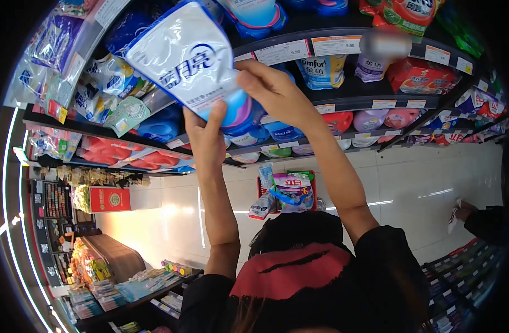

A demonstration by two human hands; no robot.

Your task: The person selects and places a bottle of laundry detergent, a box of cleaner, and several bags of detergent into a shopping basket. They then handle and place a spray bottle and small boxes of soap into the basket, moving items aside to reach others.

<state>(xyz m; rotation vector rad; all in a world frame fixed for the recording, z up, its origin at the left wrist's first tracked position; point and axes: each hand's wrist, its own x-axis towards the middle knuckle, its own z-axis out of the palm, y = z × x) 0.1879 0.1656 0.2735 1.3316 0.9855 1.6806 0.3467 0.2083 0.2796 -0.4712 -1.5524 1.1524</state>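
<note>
A white and blue detergent pouch [179, 55] is held up in front of the shelves, tilted, its printed face toward the camera. My left hand [205, 133] grips its lower edge, with the thumb on the front. At its right edge, my right hand [271, 89] has thumb and fingers closed on the pouch. Behind and below the pouch, more blue and purple packages stand on the shelf [354, 100].
A red basket [314, 191] with several packages, one a purple and green bag [293, 191], is on the tiled floor [371, 177]. Another person's leg [466, 210] shows at the right. A red box [110, 199] and a brown counter [113, 258] are at the left.
</note>
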